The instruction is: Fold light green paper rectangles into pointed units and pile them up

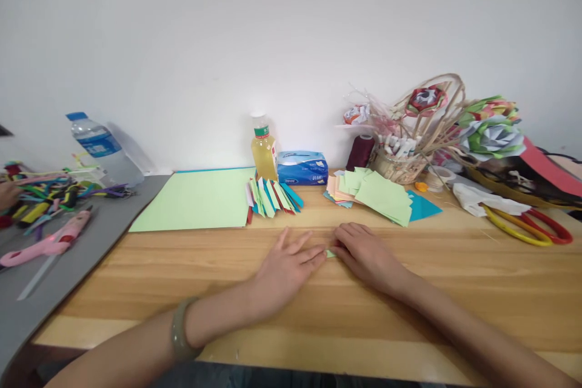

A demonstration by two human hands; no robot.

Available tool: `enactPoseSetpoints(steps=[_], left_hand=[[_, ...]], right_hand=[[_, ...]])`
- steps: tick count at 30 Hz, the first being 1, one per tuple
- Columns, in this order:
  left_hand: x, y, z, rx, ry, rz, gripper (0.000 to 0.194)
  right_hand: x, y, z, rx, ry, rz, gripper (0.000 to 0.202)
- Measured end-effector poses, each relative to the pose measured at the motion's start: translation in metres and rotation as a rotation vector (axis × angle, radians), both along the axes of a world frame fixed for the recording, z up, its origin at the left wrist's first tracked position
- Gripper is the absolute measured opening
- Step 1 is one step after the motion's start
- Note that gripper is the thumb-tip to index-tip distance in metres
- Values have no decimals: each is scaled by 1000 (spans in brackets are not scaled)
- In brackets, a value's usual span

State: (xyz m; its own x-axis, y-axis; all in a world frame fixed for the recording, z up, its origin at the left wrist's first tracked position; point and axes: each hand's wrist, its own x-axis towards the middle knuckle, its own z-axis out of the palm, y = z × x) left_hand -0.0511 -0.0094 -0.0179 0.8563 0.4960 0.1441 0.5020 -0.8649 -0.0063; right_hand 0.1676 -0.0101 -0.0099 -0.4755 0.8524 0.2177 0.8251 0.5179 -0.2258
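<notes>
On the wooden table (182,279) lies a small piece of green paper (330,253), mostly hidden between and under my fingers. My left hand (288,267) rests palm down with its fingers spread, the fingertips at the paper's left edge. At the paper's right edge my right hand (366,254) has its fingers bent and pressed together; what they hold is largely hidden. Behind my hands stand folded coloured paper strips (273,197), and to their right is a pile of light green paper pieces (384,194).
Large green sheets (195,200) lie at the back left. A drink bottle (264,148) and tissue pack (303,168) stand by the wall. Scissors (527,224) and paper flowers (491,133) are at right. A pink glue gun (50,242) and another person's hand (9,195) are at left.
</notes>
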Motion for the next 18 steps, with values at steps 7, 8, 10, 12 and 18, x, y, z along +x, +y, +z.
enactPoseSetpoints(steps=[7,8,10,12,18], left_hand=[[-6,-6,-3,7,127,20,38],[-8,-6,-3,-1,139,21,38],[-11,-6,-3,-20,148,21,39],[-15,-6,-4,-41,127,22,40],[-24,-7,-6,-184,52,68,47]], right_hand=[[6,2,1,-91,103,-32,8],[6,2,1,-95,103,-35,9],[7,1,1,-99,100,-40,9],[9,0,1,-98,95,-52,9],[15,2,0,-121,101,-44,11]])
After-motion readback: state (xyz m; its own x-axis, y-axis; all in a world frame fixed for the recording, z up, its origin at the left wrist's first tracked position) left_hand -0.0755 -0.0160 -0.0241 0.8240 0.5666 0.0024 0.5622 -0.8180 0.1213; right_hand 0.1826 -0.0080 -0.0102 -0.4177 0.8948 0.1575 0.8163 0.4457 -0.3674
